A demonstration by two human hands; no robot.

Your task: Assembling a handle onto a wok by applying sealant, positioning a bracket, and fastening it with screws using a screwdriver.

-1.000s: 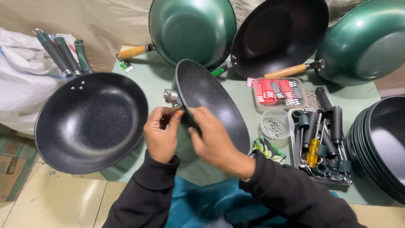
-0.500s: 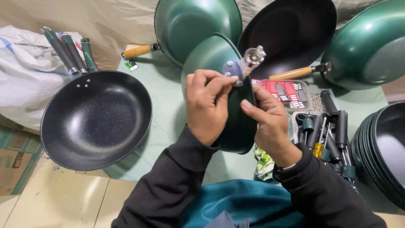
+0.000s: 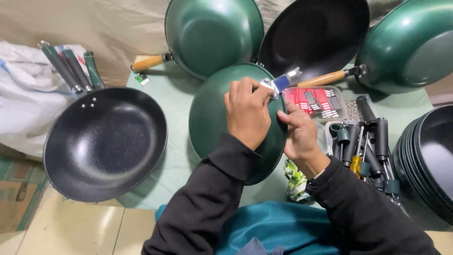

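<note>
The left hand [image 3: 247, 113] lies spread over the smooth green back of a pan [image 3: 212, 113], fingers curled at its upper rim beside a small metal bracket [image 3: 282, 81] with a blue patch. The right hand [image 3: 296, 132] pinches the same rim from the right, thumb pressed to the enamel, so both hands clasp the pan. It stands tilted, underside to the camera, over the pale green table [image 3: 177, 99], at its middle near the front edge. The bracket juts up from the rim, bare of any handle.

Just right of the hands lies a clear tray [image 3: 315, 101] of red and white packets, and beyond it a heap of dark handles [image 3: 368, 141] with a yellow-gripped screwdriver [image 3: 356, 163] among them. A crumpled green and white wrapper [image 3: 295, 182] sits under the right wrist. At the left rests a black wok [image 3: 106, 141], speckled and matte inside, riveted, with green handles [image 3: 71, 68] on a white sack [image 3: 23, 104] behind it. At the back, glossy green woks [image 3: 212, 33] with wooden handles lean against a tan cloth. Black pans [image 3: 432, 156] are stacked at the right.
</note>
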